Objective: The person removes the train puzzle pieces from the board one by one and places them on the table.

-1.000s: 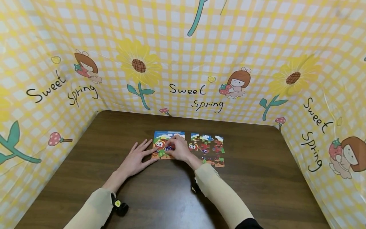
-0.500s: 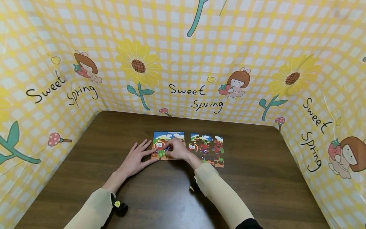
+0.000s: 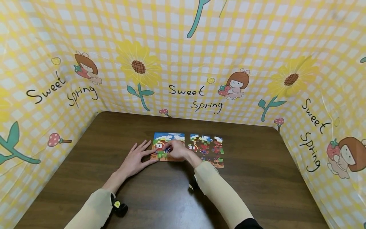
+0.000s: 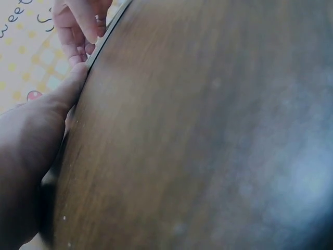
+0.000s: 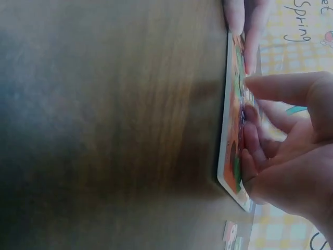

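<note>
A colourful jigsaw board (image 3: pixel 168 136) with a cartoon picture lies flat toward the back of the table. My left hand (image 3: pixel 138 160) is spread at its left side, with thumb and index fingertip on the board's edge. Over the right half of the board is my right hand (image 3: pixel 178 149), its thumb and fingers pinching a small dark purple puzzle piece (image 3: pixel 168 149) at the picture's surface. In the right wrist view, the fingertips of the right hand (image 5: pixel 281 130) meet the board's face, and the hand covers much of the piece.
Right of the board lie several loose puzzle pieces, among them a red-ringed face piece (image 3: pixel 192 147), a joined pair (image 3: pixel 218 146) and a corner piece (image 3: pixel 219 163). A yellow checked cloth (image 3: pixel 183 73) walls the brown wooden table (image 3: pixel 251 178) at the back and sides.
The right hand has shifted slightly toward me and its fingers have drawn in closer over the board. The left hand stays in place; the loose pieces have not moved.
</note>
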The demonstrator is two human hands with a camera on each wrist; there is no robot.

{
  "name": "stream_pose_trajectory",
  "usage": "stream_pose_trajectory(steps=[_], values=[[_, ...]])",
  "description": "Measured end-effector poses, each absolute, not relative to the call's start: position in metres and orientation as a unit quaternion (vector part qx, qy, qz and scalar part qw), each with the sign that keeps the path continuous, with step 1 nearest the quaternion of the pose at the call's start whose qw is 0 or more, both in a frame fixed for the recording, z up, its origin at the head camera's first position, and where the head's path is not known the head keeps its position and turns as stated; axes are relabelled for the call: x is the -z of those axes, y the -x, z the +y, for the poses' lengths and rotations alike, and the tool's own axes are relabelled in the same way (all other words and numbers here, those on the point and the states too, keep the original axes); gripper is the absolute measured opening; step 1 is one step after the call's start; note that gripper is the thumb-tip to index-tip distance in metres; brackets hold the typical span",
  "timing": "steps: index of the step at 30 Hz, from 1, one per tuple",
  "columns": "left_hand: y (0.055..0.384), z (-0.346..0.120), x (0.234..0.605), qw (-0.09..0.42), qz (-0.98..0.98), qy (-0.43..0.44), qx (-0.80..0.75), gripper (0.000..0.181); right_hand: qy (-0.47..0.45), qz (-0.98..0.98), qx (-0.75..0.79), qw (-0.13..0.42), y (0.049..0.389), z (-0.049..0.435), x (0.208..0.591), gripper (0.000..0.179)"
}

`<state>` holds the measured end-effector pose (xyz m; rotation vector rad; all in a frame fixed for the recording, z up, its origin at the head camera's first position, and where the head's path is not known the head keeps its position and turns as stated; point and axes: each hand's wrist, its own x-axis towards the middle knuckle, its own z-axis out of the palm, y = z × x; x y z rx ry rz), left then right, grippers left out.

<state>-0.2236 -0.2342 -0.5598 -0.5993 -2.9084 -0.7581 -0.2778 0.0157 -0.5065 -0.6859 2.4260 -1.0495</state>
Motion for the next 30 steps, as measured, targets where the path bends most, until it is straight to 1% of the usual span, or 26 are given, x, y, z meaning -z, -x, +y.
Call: stream_pose_trajectory(steps=[3, 6, 8, 11, 17, 23, 27, 30], values=[[0.223, -0.235, 0.56, 0.043, -0.949, 0.196, 0.243, 0.061, 0.261, 0.869, 0.377, 0.185, 0.278, 0.015, 0.512, 0.026], [0.224, -0.235, 0.561, 0.043, -0.949, 0.196, 0.243, 0.061, 0.278, 0.889, 0.339, 0.133, 0.279, 0.014, 0.518, 0.027], [0.224, -0.235, 0.561, 0.043, -0.949, 0.197, 0.244, 0.061, 0.288, 0.902, 0.307, 0.093, 0.284, 0.012, 0.53, 0.028], [0.224, -0.235, 0.562, 0.044, -0.948, 0.196, 0.248, 0.061, 0.291, 0.91, 0.287, 0.073, 0.288, 0.011, 0.538, 0.025], [0.225, -0.235, 0.562, 0.046, -0.948, 0.191, 0.251, 0.067, 0.279, 0.908, 0.303, 0.077, 0.29, 0.01, 0.545, 0.023], [0.224, -0.235, 0.562, 0.047, -0.948, 0.189, 0.251, 0.067, 0.26, 0.89, 0.362, 0.094, 0.275, 0.011, 0.525, 0.018], [0.224, -0.235, 0.561, 0.046, -0.948, 0.19, 0.251, 0.066, 0.257, 0.876, 0.395, 0.107, 0.272, 0.013, 0.523, 0.021], [0.224, -0.235, 0.561, 0.045, -0.948, 0.19, 0.251, 0.066, 0.254, 0.866, 0.413, 0.121, 0.271, 0.016, 0.524, 0.028]])
